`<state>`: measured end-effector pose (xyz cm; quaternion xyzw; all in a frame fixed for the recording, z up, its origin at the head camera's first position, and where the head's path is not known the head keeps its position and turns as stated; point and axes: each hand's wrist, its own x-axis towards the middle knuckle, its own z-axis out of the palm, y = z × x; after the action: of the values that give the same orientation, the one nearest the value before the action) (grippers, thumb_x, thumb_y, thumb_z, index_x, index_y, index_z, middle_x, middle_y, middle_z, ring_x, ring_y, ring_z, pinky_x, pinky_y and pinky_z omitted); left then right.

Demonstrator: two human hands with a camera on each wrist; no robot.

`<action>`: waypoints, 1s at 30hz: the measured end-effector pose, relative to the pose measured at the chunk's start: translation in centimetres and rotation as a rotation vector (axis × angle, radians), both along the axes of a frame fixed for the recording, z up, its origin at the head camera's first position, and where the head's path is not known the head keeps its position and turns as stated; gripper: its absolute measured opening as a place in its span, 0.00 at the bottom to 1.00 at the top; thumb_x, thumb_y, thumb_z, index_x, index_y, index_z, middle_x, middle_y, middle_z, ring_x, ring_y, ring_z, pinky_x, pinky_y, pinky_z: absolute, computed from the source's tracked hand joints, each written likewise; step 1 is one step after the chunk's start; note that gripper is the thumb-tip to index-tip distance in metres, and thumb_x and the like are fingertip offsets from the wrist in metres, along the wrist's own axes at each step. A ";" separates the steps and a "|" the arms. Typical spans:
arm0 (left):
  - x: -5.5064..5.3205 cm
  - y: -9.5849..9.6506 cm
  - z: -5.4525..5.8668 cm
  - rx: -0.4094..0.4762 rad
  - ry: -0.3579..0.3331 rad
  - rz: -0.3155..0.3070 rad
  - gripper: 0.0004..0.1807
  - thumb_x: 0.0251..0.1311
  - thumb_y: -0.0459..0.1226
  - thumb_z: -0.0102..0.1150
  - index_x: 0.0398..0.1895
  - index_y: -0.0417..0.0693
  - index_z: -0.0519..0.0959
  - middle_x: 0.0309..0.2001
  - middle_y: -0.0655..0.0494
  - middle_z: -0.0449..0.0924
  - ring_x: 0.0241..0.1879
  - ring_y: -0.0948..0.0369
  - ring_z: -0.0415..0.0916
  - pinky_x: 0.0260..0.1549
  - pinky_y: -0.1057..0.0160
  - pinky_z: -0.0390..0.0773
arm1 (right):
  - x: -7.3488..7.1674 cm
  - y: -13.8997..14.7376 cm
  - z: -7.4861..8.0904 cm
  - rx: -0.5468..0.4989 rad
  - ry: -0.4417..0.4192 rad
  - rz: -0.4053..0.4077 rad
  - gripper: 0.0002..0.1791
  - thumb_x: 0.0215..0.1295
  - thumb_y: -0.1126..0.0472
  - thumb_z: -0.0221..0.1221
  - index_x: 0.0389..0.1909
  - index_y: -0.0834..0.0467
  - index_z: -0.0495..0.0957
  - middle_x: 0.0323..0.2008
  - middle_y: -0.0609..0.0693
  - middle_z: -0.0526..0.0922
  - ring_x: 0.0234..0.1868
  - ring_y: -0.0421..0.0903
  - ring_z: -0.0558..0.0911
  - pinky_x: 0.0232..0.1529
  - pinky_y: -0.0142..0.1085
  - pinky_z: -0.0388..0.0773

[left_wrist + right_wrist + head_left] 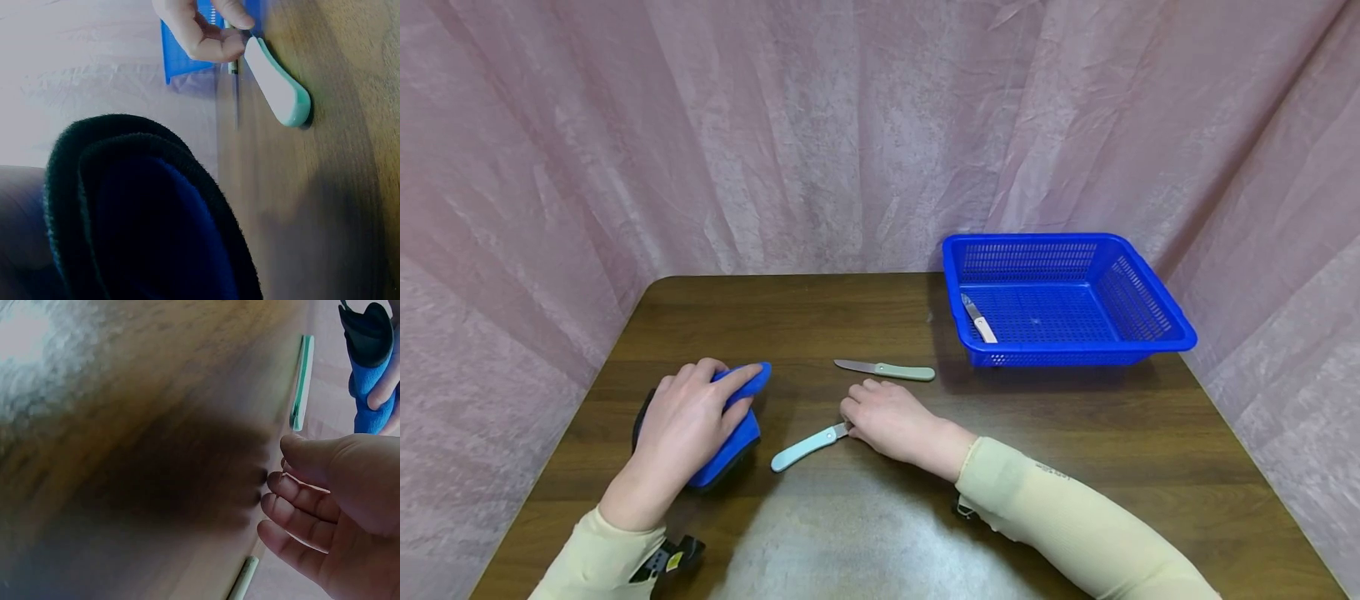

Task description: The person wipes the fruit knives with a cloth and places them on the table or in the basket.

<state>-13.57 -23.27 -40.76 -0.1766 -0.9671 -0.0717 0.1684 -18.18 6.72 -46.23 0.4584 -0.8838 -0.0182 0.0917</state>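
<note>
My left hand [688, 408] grips a soft blue mitt-like thing [737, 450] with black edging; its dark-rimmed opening [131, 134] faces the left wrist camera. At mid-table my right hand [891, 421] pinches the blade end of a knife with a light blue handle [805, 450]. The handle points left toward the blue thing, and most of the blade is hidden by my fingers [300, 528]. Just beyond the right hand lies a second knife with a pale green handle [906, 372], its blade toward the left.
A blue plastic basket [1078, 346] stands at the back right of the wooden table [760, 308]. Inside it, along the left side, rests a knife with a white handle [985, 329]. Pink curtains [850, 150] hang behind and at both sides.
</note>
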 end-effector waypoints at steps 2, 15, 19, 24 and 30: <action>0.0 0.0 0.1 -0.002 -0.003 0.004 0.28 0.68 0.41 0.76 0.71 0.56 0.85 0.54 0.35 0.85 0.51 0.37 0.83 0.47 0.33 0.79 | 0.0 0.1 0.2 -0.004 -0.014 -0.009 0.10 0.75 0.49 0.71 0.41 0.50 0.83 0.37 0.45 0.82 0.41 0.47 0.82 0.43 0.39 0.80; -0.1 0.1 0.4 -0.003 -0.017 0.011 0.28 0.69 0.42 0.76 0.72 0.57 0.84 0.55 0.34 0.84 0.52 0.35 0.82 0.47 0.32 0.79 | -0.3 0.8 1.1 -0.030 -0.096 -0.069 0.08 0.78 0.53 0.68 0.40 0.51 0.80 0.34 0.45 0.85 0.40 0.47 0.87 0.39 0.42 0.82; -0.1 0.1 0.4 -0.007 -0.028 0.014 0.28 0.70 0.42 0.75 0.73 0.57 0.84 0.56 0.34 0.84 0.53 0.35 0.82 0.48 0.32 0.79 | -0.5 0.9 1.0 -0.036 -0.091 -0.066 0.09 0.78 0.53 0.69 0.39 0.50 0.80 0.33 0.44 0.84 0.38 0.46 0.87 0.38 0.41 0.82; -0.1 0.0 0.4 -0.006 -0.022 0.010 0.28 0.69 0.42 0.75 0.73 0.57 0.84 0.56 0.34 0.84 0.52 0.35 0.82 0.47 0.32 0.79 | -0.5 1.0 1.1 -0.041 -0.112 -0.069 0.09 0.77 0.53 0.69 0.37 0.49 0.80 0.32 0.43 0.81 0.37 0.45 0.85 0.37 0.41 0.81; -0.2 0.1 0.4 0.001 -0.006 0.006 0.29 0.69 0.42 0.76 0.73 0.57 0.84 0.55 0.34 0.84 0.51 0.36 0.82 0.47 0.32 0.79 | -0.5 1.1 1.3 -0.016 -0.125 -0.069 0.09 0.75 0.50 0.72 0.42 0.50 0.84 0.36 0.43 0.83 0.41 0.45 0.86 0.42 0.42 0.83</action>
<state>-13.75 -23.19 -40.37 -0.1736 -0.9681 -0.0720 0.1657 -18.70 7.77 -44.94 0.4270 -0.9033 0.0144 0.0392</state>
